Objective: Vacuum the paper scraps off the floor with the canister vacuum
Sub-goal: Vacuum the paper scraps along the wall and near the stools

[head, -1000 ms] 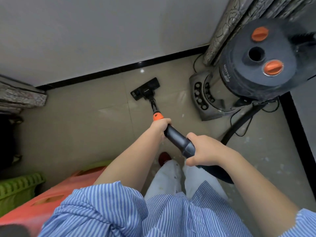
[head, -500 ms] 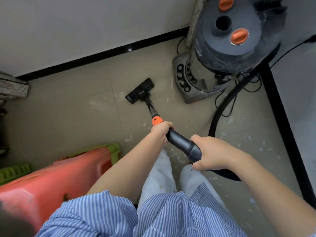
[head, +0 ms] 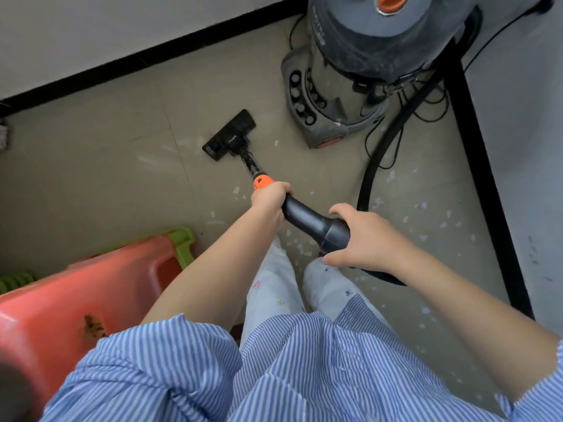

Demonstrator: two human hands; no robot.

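Now both my hands clamp the wand (head: pixel 307 219), left (head: pixel 269 201) ahead of right (head: pixel 368 239); the canister (head: pixel 365 56) is cut off above, and scraps (head: pixel 300 246) are partly hidden by my legs.

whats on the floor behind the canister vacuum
Behind the canister vacuum run thin black cords and the thick black hose, in front of the wall's black baseboard. The drum covers the floor directly behind it, so any scraps there cannot be seen.

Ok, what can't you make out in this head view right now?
- Canister: top cut off by the frame edge.
- Hose: its end hidden behind the right hand.
- Floor by the feet: covered by shirt and legs.
- Nozzle: underside hidden, so scraps beneath it are unseen.
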